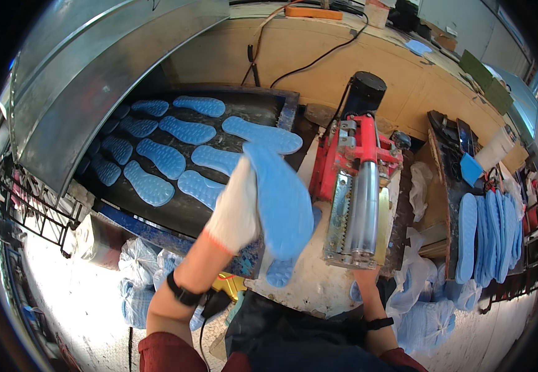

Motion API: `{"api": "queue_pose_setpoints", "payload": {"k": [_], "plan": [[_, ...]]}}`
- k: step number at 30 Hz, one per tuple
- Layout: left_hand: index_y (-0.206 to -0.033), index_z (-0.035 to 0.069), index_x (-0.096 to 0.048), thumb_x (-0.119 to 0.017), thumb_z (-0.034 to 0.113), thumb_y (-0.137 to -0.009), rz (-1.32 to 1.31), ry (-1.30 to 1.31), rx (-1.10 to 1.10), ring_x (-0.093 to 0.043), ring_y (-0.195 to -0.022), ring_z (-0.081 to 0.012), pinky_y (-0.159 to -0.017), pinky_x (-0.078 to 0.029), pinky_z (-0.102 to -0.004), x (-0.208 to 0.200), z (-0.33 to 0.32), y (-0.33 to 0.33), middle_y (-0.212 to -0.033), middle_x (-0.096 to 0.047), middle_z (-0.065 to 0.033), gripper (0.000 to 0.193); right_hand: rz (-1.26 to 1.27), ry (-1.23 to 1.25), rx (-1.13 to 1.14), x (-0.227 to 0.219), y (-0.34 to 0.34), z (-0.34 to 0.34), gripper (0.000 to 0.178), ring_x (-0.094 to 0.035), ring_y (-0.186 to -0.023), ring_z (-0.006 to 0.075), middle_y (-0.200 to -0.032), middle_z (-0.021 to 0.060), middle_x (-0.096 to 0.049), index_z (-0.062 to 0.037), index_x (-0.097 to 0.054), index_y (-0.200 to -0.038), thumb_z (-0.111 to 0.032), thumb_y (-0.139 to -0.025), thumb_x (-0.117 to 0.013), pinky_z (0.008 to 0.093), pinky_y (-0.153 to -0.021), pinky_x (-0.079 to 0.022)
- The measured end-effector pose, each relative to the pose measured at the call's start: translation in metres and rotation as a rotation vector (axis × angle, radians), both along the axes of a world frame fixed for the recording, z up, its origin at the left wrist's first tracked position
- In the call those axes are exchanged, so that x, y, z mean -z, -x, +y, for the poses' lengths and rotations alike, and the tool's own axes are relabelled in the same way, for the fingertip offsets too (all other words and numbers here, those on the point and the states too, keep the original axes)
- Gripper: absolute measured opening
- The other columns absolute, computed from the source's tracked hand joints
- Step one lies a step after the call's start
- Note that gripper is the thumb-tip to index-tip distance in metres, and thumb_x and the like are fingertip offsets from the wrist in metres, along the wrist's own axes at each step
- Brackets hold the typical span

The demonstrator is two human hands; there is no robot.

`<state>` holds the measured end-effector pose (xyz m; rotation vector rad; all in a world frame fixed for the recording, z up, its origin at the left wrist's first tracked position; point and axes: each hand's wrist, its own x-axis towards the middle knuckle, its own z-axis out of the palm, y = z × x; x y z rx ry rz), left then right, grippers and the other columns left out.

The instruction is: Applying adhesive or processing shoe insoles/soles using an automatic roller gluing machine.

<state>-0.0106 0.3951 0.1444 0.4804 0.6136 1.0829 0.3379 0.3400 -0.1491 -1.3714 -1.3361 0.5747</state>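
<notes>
My left hand (238, 208), in a white knit glove, is closed around the edge of a blue insole (284, 201) that stands tilted in front of me. Beneath it another blue insole (279, 273) shows in part on the pale worktop (309, 285). To its right stands a red roller machine (365, 149) with a shiny metal roller (364, 204) and a black motor on top. At the front end of the machine is my right hand (367, 276); its fingers are hidden below the roller, and a bit of blue shows beside it.
Several blue insoles (151, 183) lie in rows on a black belt (176, 214) at the left, partly under a sheet-metal hood (114, 68). More insoles (467, 235) stand on edge on a side shelf at the right. Plastic bags of blue pieces (427, 322) sit below.
</notes>
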Motion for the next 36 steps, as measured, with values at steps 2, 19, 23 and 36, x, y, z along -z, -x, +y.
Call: {"api": "queue_pose_setpoints", "payload": {"k": [2, 19, 23, 36], "plan": [[-0.118, 0.001, -0.048, -0.029, 0.042, -0.1, 0.048, -0.01, -0.165, -0.057, -0.104, -0.0271, -0.092, -0.045, -0.0405, 0.021, 0.066, 0.021, -0.113, -0.058, -0.0142, 0.049, -0.285, -0.066, -0.013, -0.004, 0.007, -0.002, 0.041, -0.056, -0.103, 0.0316, -0.109, 0.0151, -0.06, -0.001, -0.056, -0.114, -0.007, -0.075, -0.068, 0.0368, -0.089, -0.045], [-0.141, 0.006, -0.031, -0.063, 0.053, -0.075, 1.894, -0.764, -0.295, -0.03, -0.133, -0.0395, -0.108, -0.029, -0.0476, 0.078, 0.237, -0.005, -0.143, -0.033, -0.0221, 0.087, -0.58, -0.148, 0.108, -0.046, 0.025, -0.005, 0.029, -0.052, -0.088, 0.0349, -0.091, 0.014, -0.053, -0.0063, -0.059, -0.101, -0.011, -0.072, -0.064, 0.0412, -0.071, -0.044], [-0.144, 0.016, -0.028, -0.077, 0.043, -0.063, 2.332, -1.013, 0.203, -0.018, -0.139, -0.0396, -0.107, -0.024, -0.0581, 0.053, 0.184, -0.051, -0.149, -0.025, -0.0169, 0.098, -0.376, -0.003, 0.068, -0.071, 0.03, -0.009, 0.035, -0.051, -0.087, 0.0355, -0.093, 0.0141, -0.053, -0.0062, -0.058, -0.103, 0.0, -0.069, -0.062, 0.0431, -0.073, -0.043], [-0.134, 0.004, -0.04, -0.052, 0.032, -0.09, 1.691, -0.957, -0.212, -0.049, -0.113, -0.0409, -0.097, -0.041, -0.0444, 0.088, 0.12, -0.037, -0.135, -0.044, -0.0219, 0.054, -0.528, 0.001, 0.069, -0.085, 0.033, -0.006, 0.037, -0.052, -0.091, 0.0355, -0.095, 0.0143, -0.054, -0.0048, -0.057, -0.107, 0.005, -0.071, -0.057, 0.0449, -0.076, -0.044]]}}
